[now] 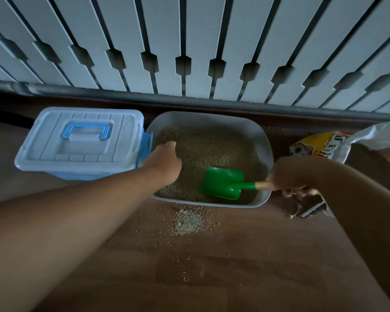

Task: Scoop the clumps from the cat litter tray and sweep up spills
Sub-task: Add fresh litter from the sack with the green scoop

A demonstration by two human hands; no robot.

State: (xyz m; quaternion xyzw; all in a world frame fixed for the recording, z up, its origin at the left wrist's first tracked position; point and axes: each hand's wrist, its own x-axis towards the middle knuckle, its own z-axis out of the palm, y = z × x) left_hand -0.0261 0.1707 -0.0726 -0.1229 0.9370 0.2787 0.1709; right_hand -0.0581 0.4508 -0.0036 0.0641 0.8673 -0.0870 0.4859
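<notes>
- The grey litter tray [265, 140], full of litter, sits on the wooden floor [234, 266] below a white slatted fence [189, 41].
- The left hand [164, 163] reaches into the tray's left side.
- The right hand [288, 179], at the tray's right rim, grips a green scoop [223, 183] resting on the litter.
- Spilled litter [188, 221] lies just in front of the tray.
- A blue lidded box [81, 140] stands against the tray's left; an open bag [338, 143] lies to its right.

Pale blue lidded storage box [79, 143] with blue handle at left on brown wood-look floor [234, 266], open yellow-printed bag [338, 145] at right, white slatted railing [189, 41] on grey rail behind.
</notes>
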